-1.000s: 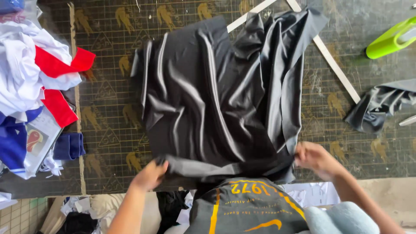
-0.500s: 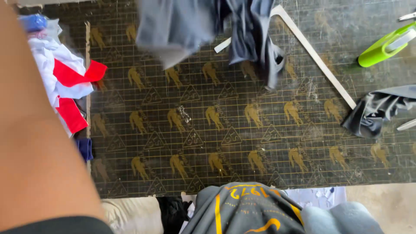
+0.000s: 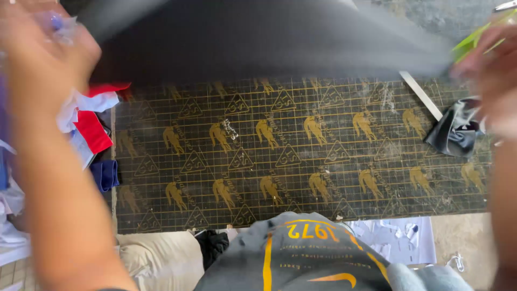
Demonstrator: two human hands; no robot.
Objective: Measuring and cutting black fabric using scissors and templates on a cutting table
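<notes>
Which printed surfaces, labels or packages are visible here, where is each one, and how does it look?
Cutting mat: covers the table centre; dark, with a gold grid, triangles and figure marks.
Printed garment: bottom centre, on the person; grey with yellow print.
Paper sheet: bottom right, below the mat; white with pale blue marks.
No packages or screens are visible.

Cutting mat (image 3: 301,161) lies centre frame on the counter (image 3: 463,237); fabric scraps (image 3: 91,124) at its left edge, crumpled cloth (image 3: 455,132) (beside a ruler (image 3: 423,96)) at right.
</notes>
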